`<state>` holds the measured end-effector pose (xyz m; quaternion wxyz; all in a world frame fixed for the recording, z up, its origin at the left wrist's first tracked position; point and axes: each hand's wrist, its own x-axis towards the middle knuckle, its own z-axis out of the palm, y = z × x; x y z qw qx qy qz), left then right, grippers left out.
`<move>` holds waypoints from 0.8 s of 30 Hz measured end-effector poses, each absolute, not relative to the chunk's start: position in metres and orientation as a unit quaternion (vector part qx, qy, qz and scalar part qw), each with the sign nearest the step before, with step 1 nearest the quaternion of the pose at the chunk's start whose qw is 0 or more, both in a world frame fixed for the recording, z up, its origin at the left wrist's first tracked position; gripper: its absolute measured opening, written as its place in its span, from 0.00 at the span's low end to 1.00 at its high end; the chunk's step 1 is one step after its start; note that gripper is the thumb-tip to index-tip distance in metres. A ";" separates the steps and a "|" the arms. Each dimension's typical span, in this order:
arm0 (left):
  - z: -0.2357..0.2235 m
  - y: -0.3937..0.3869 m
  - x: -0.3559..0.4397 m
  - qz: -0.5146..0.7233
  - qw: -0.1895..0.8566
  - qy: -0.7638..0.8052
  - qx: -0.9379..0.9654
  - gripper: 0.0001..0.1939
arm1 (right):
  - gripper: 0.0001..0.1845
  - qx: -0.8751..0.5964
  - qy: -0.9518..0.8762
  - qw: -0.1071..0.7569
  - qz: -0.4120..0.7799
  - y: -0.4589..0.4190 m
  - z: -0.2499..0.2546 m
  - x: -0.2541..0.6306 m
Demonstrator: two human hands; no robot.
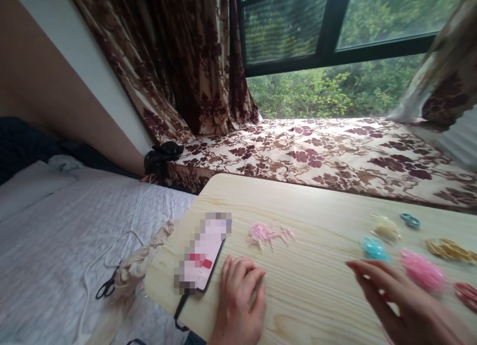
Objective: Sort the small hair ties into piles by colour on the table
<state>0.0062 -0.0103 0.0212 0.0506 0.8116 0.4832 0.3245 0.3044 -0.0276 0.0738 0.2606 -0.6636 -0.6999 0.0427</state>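
My left hand (240,303) lies on the table beside a phone (203,255), its fingers stretched forward and loosely bent, holding nothing visible. Ahead of it is a loose heap of small pink bands (266,234). Over the right part of the table is my right hand (402,303), with thumb and fingers drawn close in a pinch; anything between the tips is too small to make out. Close to that hand lie a turquoise bundle (374,248), a pink bundle (424,270) and a cream bundle (386,229), apparently in clear wrapping.
On the right of the pale wooden table (309,211) are a blue band (410,220), yellowish bands (449,249) and red bands (467,295). A bed (74,226) with a white cable and black scissors (106,288) adjoins the left. Behind runs a patterned window seat (316,156).
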 end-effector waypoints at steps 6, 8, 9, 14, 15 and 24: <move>0.033 -0.013 0.016 0.372 0.121 0.508 0.768 0.15 | 0.26 -0.639 -0.755 0.099 0.111 0.020 0.080 0.229; 0.034 -0.014 0.017 0.381 0.132 0.505 0.763 0.15 | 0.27 -0.664 -0.739 0.044 0.106 0.033 0.079 0.225; 0.034 -0.014 0.017 0.386 0.136 0.504 0.761 0.15 | 0.27 -0.672 -0.733 0.030 0.102 0.038 0.077 0.224; 0.034 -0.013 0.017 0.394 0.151 0.504 0.754 0.16 | 0.25 -0.680 -0.726 0.009 0.104 0.039 0.075 0.228; 0.035 -0.013 0.017 0.393 0.153 0.503 0.754 0.16 | 0.26 -0.679 -0.726 0.006 0.108 0.037 0.075 0.228; 0.034 -0.014 0.016 0.396 0.151 0.502 0.754 0.16 | 0.30 -0.680 -0.723 -0.012 0.120 0.044 0.081 0.224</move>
